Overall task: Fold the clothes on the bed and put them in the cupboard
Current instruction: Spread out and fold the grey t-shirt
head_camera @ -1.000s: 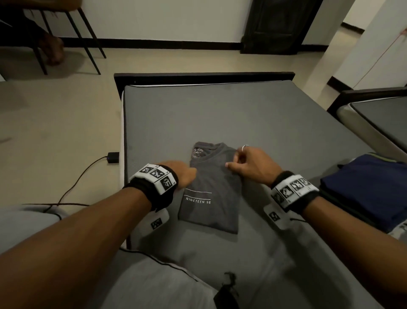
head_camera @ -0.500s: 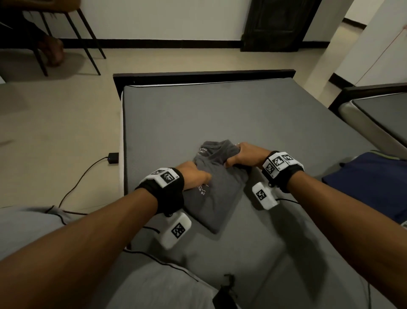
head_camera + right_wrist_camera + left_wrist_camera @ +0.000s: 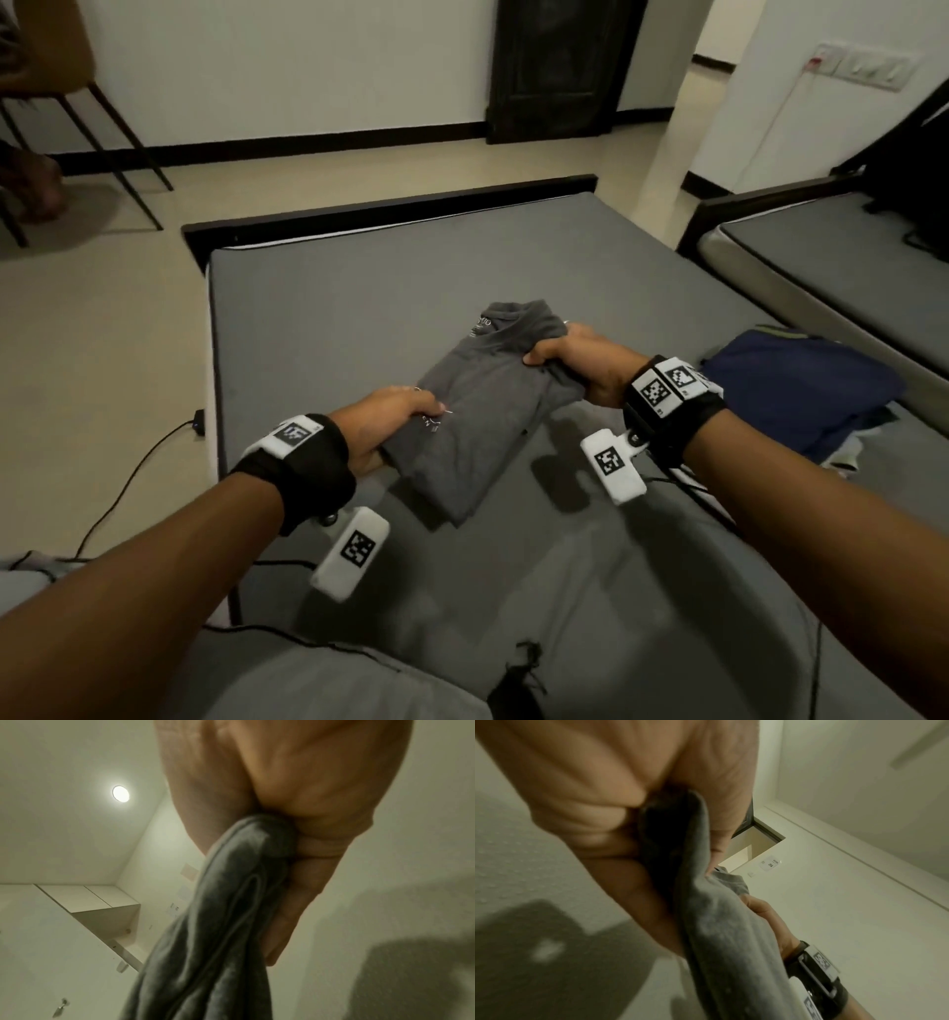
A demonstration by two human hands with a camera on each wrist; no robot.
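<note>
A folded grey T-shirt (image 3: 482,401) with white print hangs a little above the grey bed (image 3: 359,308), casting a shadow on the mattress. My left hand (image 3: 390,421) grips its left edge, fingers curled round the cloth. My right hand (image 3: 570,360) grips its right edge, thumb on top. In the left wrist view the grey T-shirt (image 3: 721,933) runs from my left palm (image 3: 608,805) toward the right hand (image 3: 770,921). In the right wrist view the bunched grey T-shirt (image 3: 221,923) is clamped in my right hand (image 3: 287,805).
A pile of folded dark blue clothes (image 3: 801,385) lies at the bed's right edge. A second bed (image 3: 832,277) stands to the right. A black cable and charger (image 3: 154,452) lie on the floor at left. A chair (image 3: 77,128) and a dark door (image 3: 565,67) stand farther back.
Both hands closed on the shirt's side edges and lifted it off the mattress. The view has tilted up and shifted left.
</note>
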